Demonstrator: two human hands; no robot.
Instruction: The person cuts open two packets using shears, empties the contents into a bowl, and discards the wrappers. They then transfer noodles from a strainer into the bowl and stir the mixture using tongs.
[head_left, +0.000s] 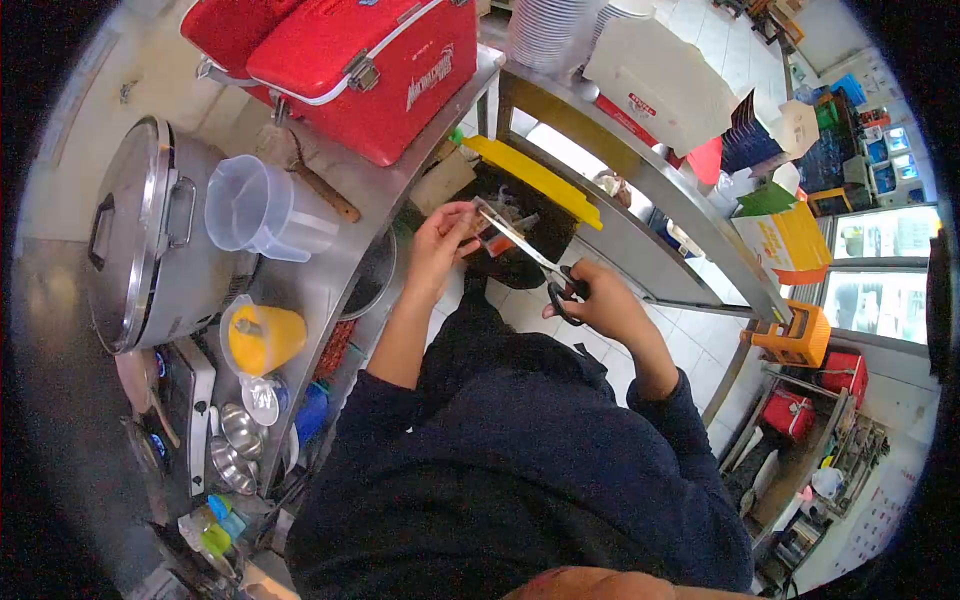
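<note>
Steel bench point(325, 288) at the person's left; a red cooler point(375, 85) stands at its far end, and both hands work beyond its right edge. Below them is a dark container point(498, 270). The left forearm reaches forward and slightly inward, its hand point(437, 245) raised near the bench's far right edge; the right forearm angles forward and inward, with the hand point(607, 303) lower and nearer the body. The right fingers are closed around the black handles of the scissors point(527, 250), whose blades point toward the left fingertips. The left fingers are pinched on a small clear packet point(497, 243), held over the container beside the blades. The step in hand is judged to be trimming or opening the packet; a further cut would call for a steady pinch, fingertips clear of the blades. Blade opening cannot be told.
</note>
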